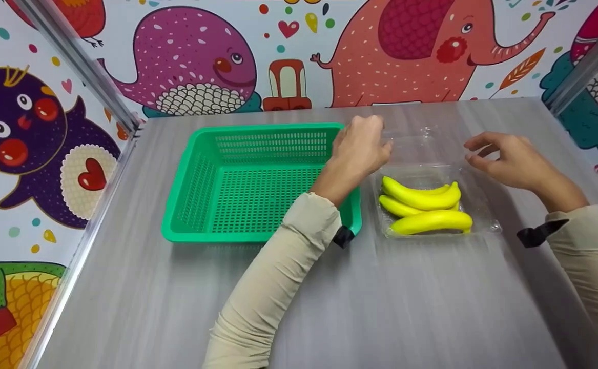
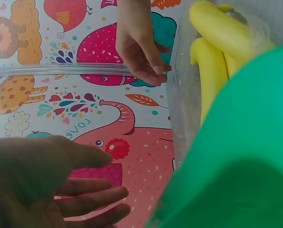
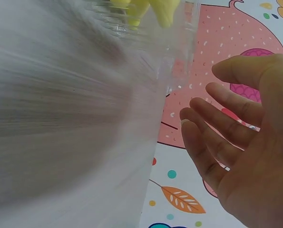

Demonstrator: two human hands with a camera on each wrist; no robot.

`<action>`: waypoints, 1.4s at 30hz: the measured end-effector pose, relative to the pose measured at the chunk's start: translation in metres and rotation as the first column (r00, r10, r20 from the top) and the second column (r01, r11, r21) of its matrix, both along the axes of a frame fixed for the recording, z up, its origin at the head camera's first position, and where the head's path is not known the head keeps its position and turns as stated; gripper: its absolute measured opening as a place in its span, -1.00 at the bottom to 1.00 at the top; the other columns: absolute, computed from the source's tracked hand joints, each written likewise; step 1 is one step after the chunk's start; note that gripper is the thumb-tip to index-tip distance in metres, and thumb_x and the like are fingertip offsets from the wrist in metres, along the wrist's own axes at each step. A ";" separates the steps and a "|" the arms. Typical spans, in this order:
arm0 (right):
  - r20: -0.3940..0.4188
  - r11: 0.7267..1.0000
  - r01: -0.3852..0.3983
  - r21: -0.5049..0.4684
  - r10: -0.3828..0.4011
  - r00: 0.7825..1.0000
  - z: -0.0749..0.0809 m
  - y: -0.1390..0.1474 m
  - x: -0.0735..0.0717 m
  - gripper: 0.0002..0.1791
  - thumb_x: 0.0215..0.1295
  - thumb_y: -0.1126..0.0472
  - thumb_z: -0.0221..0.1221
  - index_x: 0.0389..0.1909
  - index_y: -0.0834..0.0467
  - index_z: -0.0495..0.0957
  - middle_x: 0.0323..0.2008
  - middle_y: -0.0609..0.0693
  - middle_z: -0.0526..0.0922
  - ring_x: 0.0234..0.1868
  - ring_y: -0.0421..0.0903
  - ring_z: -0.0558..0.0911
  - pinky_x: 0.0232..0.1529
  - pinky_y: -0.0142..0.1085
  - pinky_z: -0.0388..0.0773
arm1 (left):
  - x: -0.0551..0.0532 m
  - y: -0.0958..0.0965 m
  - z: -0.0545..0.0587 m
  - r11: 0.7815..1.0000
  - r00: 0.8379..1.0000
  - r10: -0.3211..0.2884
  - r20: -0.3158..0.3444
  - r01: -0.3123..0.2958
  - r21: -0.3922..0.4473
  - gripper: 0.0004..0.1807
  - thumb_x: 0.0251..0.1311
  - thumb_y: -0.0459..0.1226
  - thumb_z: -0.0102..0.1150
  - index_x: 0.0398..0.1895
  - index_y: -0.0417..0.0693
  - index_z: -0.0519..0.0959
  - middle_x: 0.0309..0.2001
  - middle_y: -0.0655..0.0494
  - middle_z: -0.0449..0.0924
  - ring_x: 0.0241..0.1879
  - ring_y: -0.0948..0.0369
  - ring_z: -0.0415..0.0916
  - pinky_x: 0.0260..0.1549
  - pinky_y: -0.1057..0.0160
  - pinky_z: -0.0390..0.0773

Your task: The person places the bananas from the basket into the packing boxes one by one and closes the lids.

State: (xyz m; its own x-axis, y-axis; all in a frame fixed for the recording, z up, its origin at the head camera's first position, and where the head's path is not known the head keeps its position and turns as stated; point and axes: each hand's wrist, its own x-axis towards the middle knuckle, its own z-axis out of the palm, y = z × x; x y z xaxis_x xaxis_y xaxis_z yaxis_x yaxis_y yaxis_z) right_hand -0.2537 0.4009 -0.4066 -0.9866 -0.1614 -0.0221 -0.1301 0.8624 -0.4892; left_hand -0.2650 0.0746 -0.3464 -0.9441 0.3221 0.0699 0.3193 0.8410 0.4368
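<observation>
Several yellow bananas [image 1: 432, 221] lie in a clear plastic box [image 1: 388, 234], whose transparent lid [image 1: 424, 138] appears to be folded back behind it. My left hand [image 1: 357, 146] hovers over the right rim of a green basket [image 1: 250, 237], left of the box. In the left wrist view this left hand [image 2: 79, 185] holds nothing, its fingers loosely extended. To the right of the box, my right hand [image 1: 514, 161] is raised near its far right corner. The right wrist view shows that right hand [image 3: 236, 128] with loosely bent fingers and nothing in them.
The basket with slotted walls stands on a grey table [image 1: 319, 307], just left of the box. A wall [image 1: 288, 51] printed with cartoon animals closes off the back. Metal posts [image 1: 81, 66] stand at the corners, and another printed wall [image 1: 1, 215] runs along the left.
</observation>
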 end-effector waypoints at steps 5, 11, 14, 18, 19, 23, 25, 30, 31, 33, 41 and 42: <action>0.022 1.000 -0.006 0.002 0.006 1.000 -0.004 0.000 -0.003 -0.53 0.55 0.05 0.28 0.34 0.18 0.60 0.28 0.26 0.69 0.19 0.28 0.69 -0.02 -0.03 0.85 | -0.005 0.007 -0.006 0.998 0.997 0.012 0.072 -0.016 0.066 -0.57 0.50 -0.06 0.33 0.30 -0.04 0.66 0.13 0.10 0.77 -0.18 0.26 0.73 -0.15 0.37 0.79; 0.061 1.000 0.003 -0.004 -0.002 0.998 -0.008 0.000 -0.004 -0.49 0.55 0.01 0.27 0.37 0.18 0.57 0.31 0.27 0.66 0.21 0.30 0.67 0.05 0.12 0.81 | -0.007 0.014 -0.009 0.994 0.994 0.003 0.110 -0.015 0.107 -0.66 0.51 -0.10 0.32 0.18 -0.09 0.68 -0.16 0.09 0.72 -0.38 0.26 0.66 -0.38 0.45 0.69; 0.074 1.000 0.006 -0.008 -0.005 0.997 -0.010 0.002 -0.003 -0.49 0.56 0.02 0.27 0.38 0.17 0.56 0.32 0.27 0.64 0.22 0.31 0.66 0.07 0.13 0.81 | -0.007 0.019 -0.012 0.994 0.992 0.000 0.127 -0.014 0.110 -0.76 0.51 -0.13 0.32 0.01 -0.10 0.69 -0.40 0.12 0.55 -0.51 0.25 0.57 -0.50 0.46 0.59; 0.079 1.000 0.003 -0.013 -0.002 0.997 -0.012 0.004 -0.001 -0.49 0.57 0.02 0.25 0.39 0.18 0.55 0.32 0.29 0.63 0.23 0.32 0.66 0.07 0.11 0.81 | -0.006 0.026 -0.017 0.994 0.986 0.007 0.165 -0.024 0.102 -0.82 0.50 -0.16 0.31 -0.22 -0.08 0.66 -0.56 0.13 0.32 -0.66 0.22 0.43 -0.62 0.45 0.49; 0.076 1.000 0.000 -0.015 0.001 0.997 -0.012 0.004 -0.001 -0.50 0.57 0.02 0.25 0.39 0.18 0.55 0.32 0.29 0.64 0.23 0.32 0.66 0.06 0.10 0.82 | -0.006 0.027 -0.018 0.995 0.985 0.010 0.171 -0.027 0.100 -0.81 0.50 -0.17 0.30 -0.24 -0.08 0.65 -0.57 0.14 0.30 -0.67 0.22 0.42 -0.63 0.45 0.48; 0.066 1.000 -0.003 -0.023 0.005 0.998 -0.012 0.002 -0.001 -0.50 0.57 0.05 0.26 0.39 0.19 0.55 0.30 0.30 0.65 0.21 0.31 0.67 -0.01 -0.10 0.85 | -0.006 0.030 -0.024 0.996 0.989 0.033 0.145 -0.044 0.072 -0.84 0.48 -0.20 0.31 -0.26 -0.07 0.69 -0.56 0.14 0.35 -0.62 0.20 0.47 -0.61 0.45 0.50; 0.056 1.000 -0.004 -0.029 0.005 0.998 -0.012 0.002 -0.001 -0.52 0.57 0.09 0.25 0.38 0.20 0.56 0.28 0.30 0.66 0.20 0.30 0.67 -0.06 -0.20 0.84 | -0.006 0.032 -0.027 0.998 0.992 0.047 0.118 -0.051 0.031 -0.88 0.45 -0.23 0.30 -0.24 -0.07 0.71 -0.50 0.14 0.42 -0.54 0.20 0.53 -0.58 0.43 0.50; 0.038 0.999 0.003 -0.053 -0.001 0.999 -0.015 -0.001 0.001 -0.55 0.56 0.17 0.24 0.38 0.20 0.56 0.27 0.29 0.66 0.19 0.31 0.68 -0.11 -0.25 0.84 | -0.006 0.037 -0.034 0.995 0.990 0.072 0.120 -0.064 -0.071 -0.90 0.39 -0.30 0.34 -0.10 -0.05 0.74 -0.27 0.13 0.64 -0.35 0.19 0.62 -0.44 0.41 0.58; 0.036 0.998 0.006 -0.056 -0.003 0.999 -0.016 -0.002 0.001 -0.55 0.56 0.18 0.24 0.38 0.20 0.56 0.27 0.29 0.66 0.19 0.31 0.68 -0.11 -0.25 0.84 | -0.005 0.038 -0.035 0.994 0.990 0.075 0.124 -0.065 -0.083 -0.88 0.39 -0.30 0.35 -0.06 -0.05 0.74 -0.22 0.13 0.66 -0.33 0.19 0.63 -0.40 0.41 0.61; 0.036 0.998 0.011 -0.061 -0.009 0.999 -0.017 -0.003 0.002 -0.55 0.56 0.18 0.24 0.38 0.20 0.56 0.26 0.29 0.66 0.19 0.31 0.68 -0.10 -0.25 0.84 | -0.005 0.039 -0.036 0.992 0.990 0.084 0.116 -0.073 -0.100 -0.83 0.40 -0.29 0.36 0.00 -0.03 0.75 -0.16 0.13 0.71 -0.29 0.20 0.66 -0.32 0.39 0.66; 0.036 0.996 0.019 -0.083 -0.016 0.999 -0.018 -0.004 0.000 -0.54 0.56 0.17 0.26 0.39 0.19 0.55 0.28 0.26 0.66 0.18 0.29 0.68 -0.19 -0.52 0.73 | -0.006 0.036 -0.034 0.994 0.989 0.091 0.119 -0.082 -0.078 -0.79 0.46 -0.30 0.34 0.09 -0.03 0.73 -0.12 0.12 0.72 -0.23 0.25 0.69 -0.18 0.42 0.75; 0.038 0.996 0.020 -0.086 -0.017 0.999 -0.018 -0.003 0.000 -0.54 0.56 0.17 0.27 0.40 0.19 0.55 0.29 0.26 0.65 0.18 0.29 0.67 -0.20 -0.54 0.72 | -0.006 0.035 -0.034 0.994 0.988 0.092 0.122 -0.084 -0.066 -0.81 0.47 -0.31 0.32 0.08 -0.04 0.73 -0.13 0.11 0.71 -0.24 0.25 0.68 -0.19 0.42 0.74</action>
State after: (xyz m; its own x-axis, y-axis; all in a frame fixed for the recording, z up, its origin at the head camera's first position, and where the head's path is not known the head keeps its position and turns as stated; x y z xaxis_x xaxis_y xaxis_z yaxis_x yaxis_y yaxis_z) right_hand -0.2536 0.3975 -0.4246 -0.9882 -0.1462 -0.0457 -0.0949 0.8186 -0.5665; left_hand -0.2714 0.1100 -0.3805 -0.9691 0.2374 -0.0673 0.1889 0.8893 0.4164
